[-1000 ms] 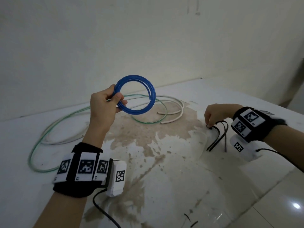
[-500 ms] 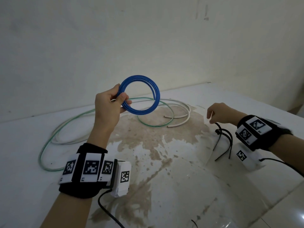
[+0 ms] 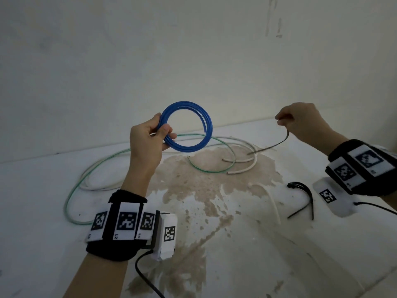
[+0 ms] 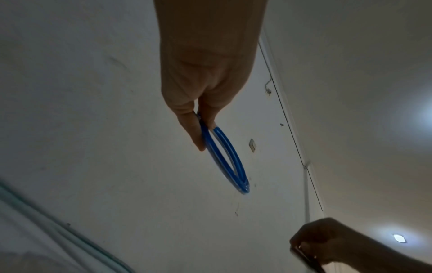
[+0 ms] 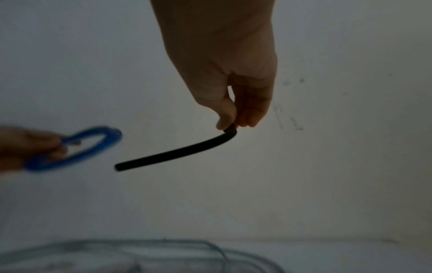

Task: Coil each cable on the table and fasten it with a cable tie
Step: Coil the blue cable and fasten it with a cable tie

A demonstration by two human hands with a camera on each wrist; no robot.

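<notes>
While the fastening step is at hand, the scene sorts by size as follows.

Table [image 3: 53, 244]: white, stained brown at its middle; it carries everything not in the hands.

Green cable [image 3: 71, 194]: loose and uncoiled, sweeping from 9 o'clock on the table round to its centre; it looks thin and springy, likely to unwind unless pinned where the turns cross.

White cable [image 3: 247, 145]: also loose, lying with the green one, its cut ends at about 1 o'clock from the stain; it looks stiffer and thicker.

Blue cable [image 3: 202, 119]: already wound into a small ring of a few turns, held up in the air above the far table edge. I judge it light but stiff, eager to spring open, with a free end at 3 o'clock on the ring. Best gripped where the turns overlap.

Left hand [image 3: 146, 143]: thumb and fingers pinch the ring at its 8 o'clock side, all turns together.

Right hand [image 3: 300, 121]: raised at 3 o'clock from the ring, well apart from it, fingertips pinching one end of a cable tie.

Cable tie [image 3: 277, 144]: black, thin, flexible; it hangs from the right hand and curves toward the ring, its free end not yet reaching it.

Spare ties [image 3: 305, 194]: black, on the table at 4 o'clock, under the right wrist.
</notes>
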